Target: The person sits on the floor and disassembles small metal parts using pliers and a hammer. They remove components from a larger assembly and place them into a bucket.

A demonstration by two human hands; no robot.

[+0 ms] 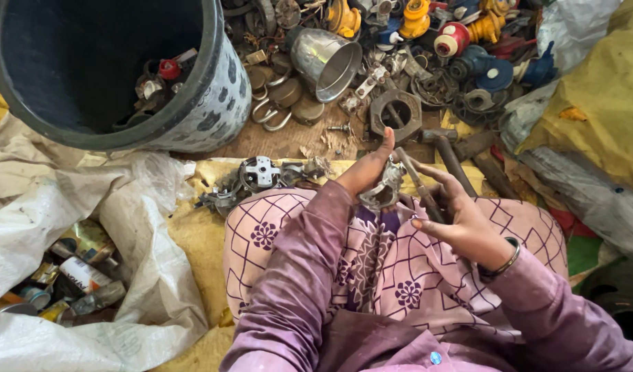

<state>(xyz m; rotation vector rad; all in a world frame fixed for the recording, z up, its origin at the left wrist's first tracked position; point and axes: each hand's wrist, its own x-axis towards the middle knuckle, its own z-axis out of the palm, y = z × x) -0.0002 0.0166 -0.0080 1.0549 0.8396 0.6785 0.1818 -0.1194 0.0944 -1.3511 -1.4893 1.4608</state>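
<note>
My left hand (363, 171) grips a small grey metal part (385, 187) over my lap, thumb raised along its top. My right hand (461, 217) holds a thin dark metal tool (418, 184) whose tip rests against that part. Both hands sit just above my patterned purple cloth (371, 262). Right in front of my knees lies a round metal assembly with a white cross-shaped centre (259, 172) among other scrap pieces.
A large dark bucket (213, 103) with a few metal bits inside stands at the upper left. A shiny steel cup (325, 60), a hexagonal metal ring (396, 112), hammers (454, 155) and coloured scrap parts (468, 34) fill the far floor. White sacks (89, 227) lie left.
</note>
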